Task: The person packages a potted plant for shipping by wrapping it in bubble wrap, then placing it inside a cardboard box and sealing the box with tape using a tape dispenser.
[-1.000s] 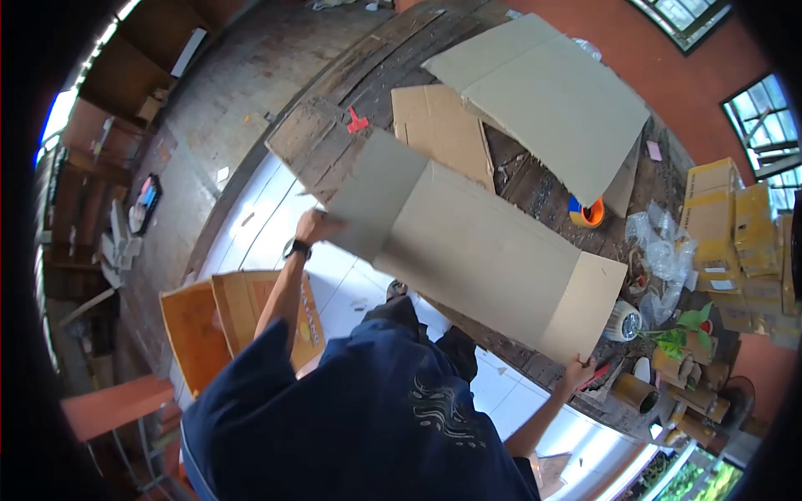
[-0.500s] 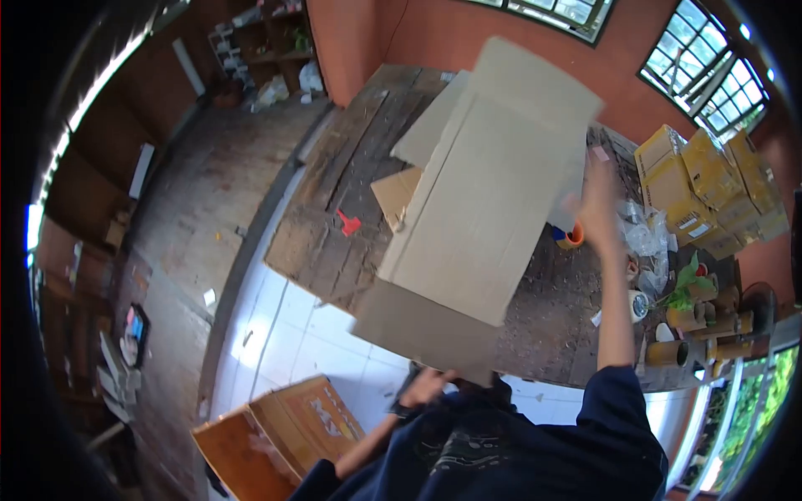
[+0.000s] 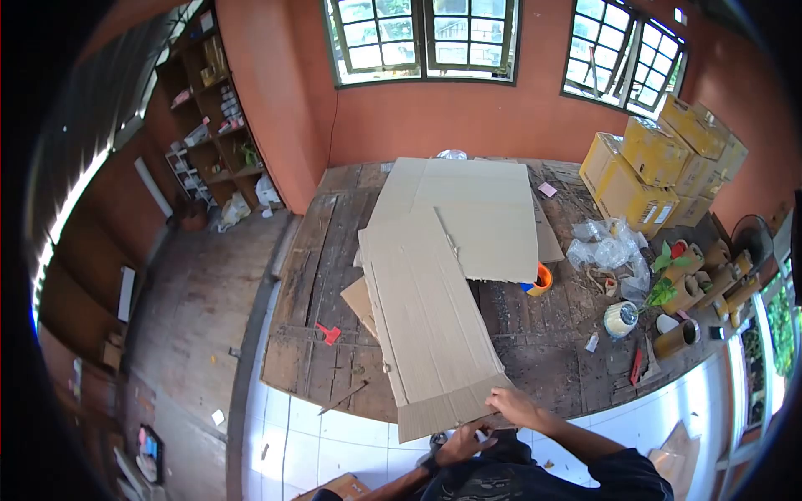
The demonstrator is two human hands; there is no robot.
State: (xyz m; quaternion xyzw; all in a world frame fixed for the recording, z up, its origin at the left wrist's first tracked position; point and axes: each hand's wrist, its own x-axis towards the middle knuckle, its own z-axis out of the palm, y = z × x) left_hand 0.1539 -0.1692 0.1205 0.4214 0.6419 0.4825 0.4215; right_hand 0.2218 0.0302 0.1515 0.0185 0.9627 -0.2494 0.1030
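A long flat cardboard piece [image 3: 426,301] lies slanted on the wooden table [image 3: 334,367], its near flap reaching over the front edge. My right hand [image 3: 514,407] pinches the flap's right corner. Just below the flap's near edge, my left hand [image 3: 464,444] has its fingers bent close to the cardboard; whether they grip it is unclear. Beneath the long piece and behind it rests a wider cardboard sheet [image 3: 493,209]. A smaller brown cardboard scrap [image 3: 361,302] pokes out at the left.
An orange tape roll [image 3: 541,278], a red tool [image 3: 328,334] and a red cutter [image 3: 637,367] lie on the table. At the right are plastic wrap [image 3: 614,250], bamboo pieces [image 3: 675,338], a plant [image 3: 662,292] and stacked boxes [image 3: 631,188]. An open carton [image 3: 342,486] sits below.
The long cardboard has come down onto the table, tilting leftward. My right hand has moved from its far right side to the near flap. The view has turned.
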